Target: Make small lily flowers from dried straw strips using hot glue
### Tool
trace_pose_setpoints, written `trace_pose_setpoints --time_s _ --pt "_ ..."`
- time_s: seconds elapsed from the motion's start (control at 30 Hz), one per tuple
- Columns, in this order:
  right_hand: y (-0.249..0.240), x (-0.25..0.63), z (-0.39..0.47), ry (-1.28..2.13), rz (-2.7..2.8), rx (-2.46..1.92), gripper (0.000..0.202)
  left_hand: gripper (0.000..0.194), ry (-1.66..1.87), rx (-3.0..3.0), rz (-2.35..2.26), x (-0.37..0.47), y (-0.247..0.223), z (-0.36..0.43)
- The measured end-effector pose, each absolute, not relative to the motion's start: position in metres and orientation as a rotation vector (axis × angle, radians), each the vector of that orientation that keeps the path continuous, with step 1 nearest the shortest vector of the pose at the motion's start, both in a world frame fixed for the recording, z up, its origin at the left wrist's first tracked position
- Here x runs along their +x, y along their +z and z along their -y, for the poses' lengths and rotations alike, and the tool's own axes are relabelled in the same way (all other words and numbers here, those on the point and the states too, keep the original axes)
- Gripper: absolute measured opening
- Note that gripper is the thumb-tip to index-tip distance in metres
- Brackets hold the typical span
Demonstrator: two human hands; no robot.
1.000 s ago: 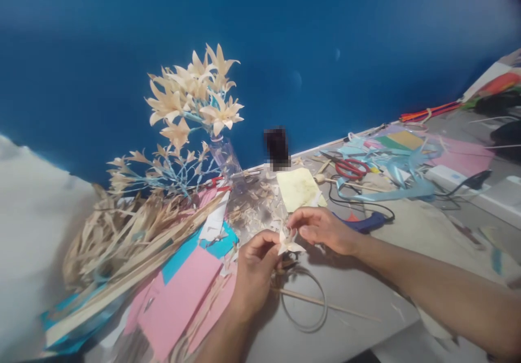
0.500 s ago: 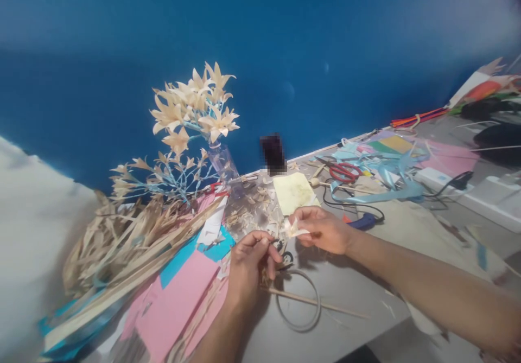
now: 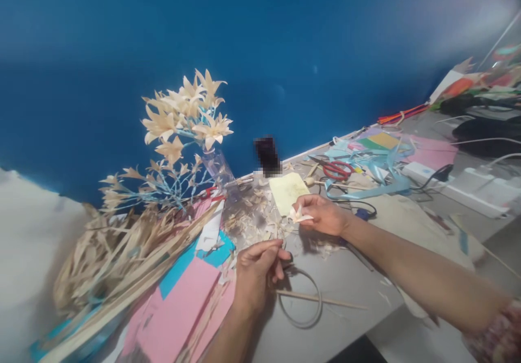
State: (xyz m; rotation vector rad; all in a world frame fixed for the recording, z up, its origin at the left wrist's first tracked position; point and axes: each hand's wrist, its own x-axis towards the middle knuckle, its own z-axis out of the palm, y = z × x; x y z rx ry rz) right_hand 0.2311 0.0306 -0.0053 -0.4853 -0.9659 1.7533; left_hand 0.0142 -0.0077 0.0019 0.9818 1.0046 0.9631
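Observation:
A small cream flower [image 3: 300,216] is pinched between the fingertips of my right hand [image 3: 325,215], just in front of a pale yellow paper square [image 3: 288,192]. My left hand [image 3: 258,273] is lower and to the left, over the grey table [image 3: 345,319]. Its thumb and fingers are drawn together, and whatever they hold, if anything, is too small to make out. The two hands are apart. Below and right of my left hand lie a grey ring [image 3: 318,311] and a thin wooden stick [image 3: 342,301].
Cream flowers on blue stems [image 3: 211,128] stand in a clear bottle [image 3: 217,165]. Dried husks [image 3: 97,254] and pink sheets [image 3: 183,309] lie left. Shavings [image 3: 254,219] cover the middle; red-handled scissors [image 3: 337,171], blue ribbon [image 3: 370,189] and a power strip [image 3: 459,192] are right.
My hands have moved apart, the right one slightly up with the flower, the left one slightly down. The dark looped item between them is no longer seen. The view has shifted a little.

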Motion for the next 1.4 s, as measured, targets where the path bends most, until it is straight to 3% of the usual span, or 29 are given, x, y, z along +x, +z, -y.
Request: trace_pose_setpoints --time_s 0.2,0.7,0.97,1.1,1.2,1.33,1.4 --pt "-0.009 0.232 -0.027 1.806 0.992 -0.485 0.021 0.023 0.904 0.979 -1.062 0.011 0.002 0.008" --pt "-0.011 0.224 -0.024 1.862 0.958 -0.441 0.022 0.037 0.797 0.974 -0.753 0.006 -0.003 0.009" --pt "-0.012 0.221 -0.022 1.852 0.959 -0.511 0.024 0.009 0.872 1.242 -0.854 0.000 0.009 0.009" --pt "-0.011 0.220 -0.020 1.878 0.925 -0.505 0.024 0.025 0.893 1.289 -0.803 0.003 0.011 0.012" --pt "-0.011 0.218 -0.018 1.889 0.922 -0.490 0.025 0.015 0.820 1.331 -0.902 0.007 0.007 0.016" --pt "-0.011 0.214 -0.015 1.909 0.915 -0.479 0.026 0.030 0.876 1.379 -1.040 0.009 0.001 0.016" --pt "-0.012 0.213 -0.014 1.913 0.928 -0.496 0.025 0.021 0.966 1.293 -1.016 0.009 0.002 0.015"
